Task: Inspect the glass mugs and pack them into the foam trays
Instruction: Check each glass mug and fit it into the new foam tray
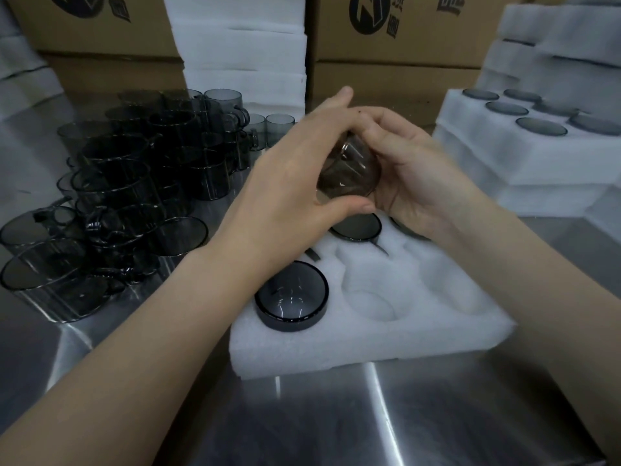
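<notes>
1. Glass mug hangs above foam tray, cupped between left hand and right hand, fingers of both curled round it.
2. Best turned slowly against light, then lowered straight into a vacant pocket.

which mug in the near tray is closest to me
The front-left mug, alone in the near row of the tray; the back-row mugs sit farther off, partly hidden.
</notes>
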### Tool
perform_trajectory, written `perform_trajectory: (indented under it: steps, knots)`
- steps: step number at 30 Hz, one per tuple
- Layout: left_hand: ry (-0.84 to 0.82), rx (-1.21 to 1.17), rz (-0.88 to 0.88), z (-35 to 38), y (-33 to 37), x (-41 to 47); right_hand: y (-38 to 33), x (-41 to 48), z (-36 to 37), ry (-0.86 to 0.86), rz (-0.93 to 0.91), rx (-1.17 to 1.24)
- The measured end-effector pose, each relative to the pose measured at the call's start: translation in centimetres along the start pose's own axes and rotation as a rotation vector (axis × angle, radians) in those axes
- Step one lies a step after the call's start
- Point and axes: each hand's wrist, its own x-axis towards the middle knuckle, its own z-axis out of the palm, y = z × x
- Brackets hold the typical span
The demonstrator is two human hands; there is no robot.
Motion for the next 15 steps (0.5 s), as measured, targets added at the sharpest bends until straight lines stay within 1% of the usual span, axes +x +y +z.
perform_trajectory:
  steps: [2, 5, 8, 13, 15]
  knots:
    - [0.092, -0.026, -0.075, -0.1, -0.04, 0.0, -0.12, 0.06, 0.01, -0.014, 0.012, -0.033]
    - [0.214, -0.07, -0.209, -0.21, -0.25, 0.04, -0.21, 0.01, 0.08, -0.088, -0.011, -0.032]
    - [0.188, -0.088, -0.271, -0.11, -0.59, -0.06, 0.02, -0.1, 0.24, -0.106, -0.044, -0.116]
    - [0.094, -0.129, -0.296, -0.03, -0.73, 0.03, 0.17, -0.43, 0.69, -0.003, -0.068, -0.258]
    - [0.063, -0.151, -0.278, -0.1, -0.57, 0.01, 0.25, -0.55, 0.83, 0.033, -0.1, -0.31]
